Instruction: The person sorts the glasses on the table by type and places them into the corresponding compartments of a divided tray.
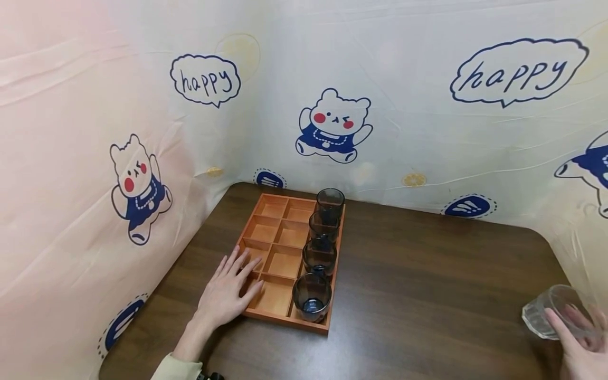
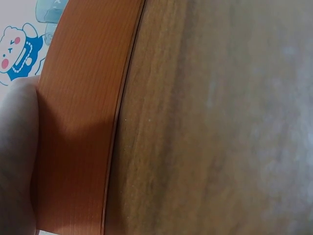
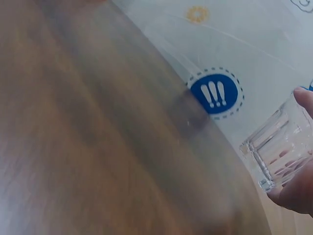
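A wooden divided tray point(image 1: 273, 296) lies on the table, and my left hand point(image 1: 227, 295) rests on its left edge near the front corner, fingers spread over the compartments. The left wrist view shows the tray's side wall point(image 2: 83, 122) close up beside part of that hand point(image 2: 17, 161). Several dark tinted glasses point(image 1: 312, 295) stand in a row along the tray's right column. Far to the right, my right hand point(image 1: 581, 353) grips a clear glass point(image 1: 539, 315). In the right wrist view, fingers point(image 3: 296, 191) and thumb hold that clear glass point(image 3: 276, 142), tilted, by its sides.
Dark wood table point(image 1: 418, 285) stretches between the tray and my right hand. A printed cloth point(image 1: 404, 132) hangs behind and along the sides, close to the table's edges. The tray's left and middle columns show bare compartment floors.
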A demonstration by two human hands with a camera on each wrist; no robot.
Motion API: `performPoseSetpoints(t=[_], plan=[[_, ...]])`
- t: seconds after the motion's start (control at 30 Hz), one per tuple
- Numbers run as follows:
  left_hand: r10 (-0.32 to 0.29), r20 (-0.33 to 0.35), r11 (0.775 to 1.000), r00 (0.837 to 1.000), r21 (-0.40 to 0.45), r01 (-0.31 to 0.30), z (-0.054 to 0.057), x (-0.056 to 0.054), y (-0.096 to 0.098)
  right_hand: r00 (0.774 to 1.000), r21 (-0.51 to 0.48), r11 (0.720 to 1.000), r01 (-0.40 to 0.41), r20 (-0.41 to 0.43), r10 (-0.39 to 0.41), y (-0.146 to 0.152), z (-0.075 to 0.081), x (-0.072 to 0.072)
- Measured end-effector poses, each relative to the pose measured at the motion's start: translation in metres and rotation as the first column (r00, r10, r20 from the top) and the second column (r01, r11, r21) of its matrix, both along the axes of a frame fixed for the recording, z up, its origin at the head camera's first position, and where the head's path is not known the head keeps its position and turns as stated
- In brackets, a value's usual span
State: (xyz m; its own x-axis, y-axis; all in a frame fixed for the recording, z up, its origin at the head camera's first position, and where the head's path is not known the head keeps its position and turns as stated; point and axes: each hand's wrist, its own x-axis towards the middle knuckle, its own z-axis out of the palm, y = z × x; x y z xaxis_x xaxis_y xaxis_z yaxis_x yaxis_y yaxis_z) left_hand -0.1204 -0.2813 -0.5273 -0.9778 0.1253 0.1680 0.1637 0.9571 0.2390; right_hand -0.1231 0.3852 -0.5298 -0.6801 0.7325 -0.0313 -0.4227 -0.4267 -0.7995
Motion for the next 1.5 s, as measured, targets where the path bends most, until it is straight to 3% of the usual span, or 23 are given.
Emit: performPoseSetpoints(t=[0.13,0.27,0.4,0.63,0.87,1.17,1.5], plan=[[0.001,-0.027,1.0,1.0,0.006,-0.001,0.0,0.001,0.0,0.996,-0.013,0.997,-0.079,-0.036,0.079,-0.011,0.01,-0.016],[-0.004,-0.056,1.0,0.998,0.007,0.004,-0.001,0.001,0.001,0.988,0.069,0.987,-0.145,0.066,0.14,-0.021,0.019,-0.031],[-0.006,-0.043,1.0,0.999,0.008,0.007,-0.001,0.001,0.002,0.977,0.121,0.974,-0.194,0.114,0.181,-0.033,0.023,-0.044],[-0.004,-0.033,1.0,0.999,0.006,0.005,-0.002,0.001,0.002,0.95,0.219,0.936,-0.274,0.213,0.229,-0.053,0.026,-0.059],[0.002,-0.024,1.0,1.0,0.005,-0.002,-0.002,0.003,0.002,0.928,0.237,0.904,-0.356,0.201,0.313,-0.07,0.032,-0.069],[0.001,-0.018,1.0,1.0,0.002,-0.001,-0.001,0.001,0.001,0.87,0.267,0.828,-0.493,0.167,0.464,-0.089,0.043,-0.085],[-0.007,-0.02,1.0,1.0,-0.018,0.007,-0.001,0.002,0.0,0.782,0.266,0.743,-0.614,0.076,0.619,-0.124,0.057,-0.1]])
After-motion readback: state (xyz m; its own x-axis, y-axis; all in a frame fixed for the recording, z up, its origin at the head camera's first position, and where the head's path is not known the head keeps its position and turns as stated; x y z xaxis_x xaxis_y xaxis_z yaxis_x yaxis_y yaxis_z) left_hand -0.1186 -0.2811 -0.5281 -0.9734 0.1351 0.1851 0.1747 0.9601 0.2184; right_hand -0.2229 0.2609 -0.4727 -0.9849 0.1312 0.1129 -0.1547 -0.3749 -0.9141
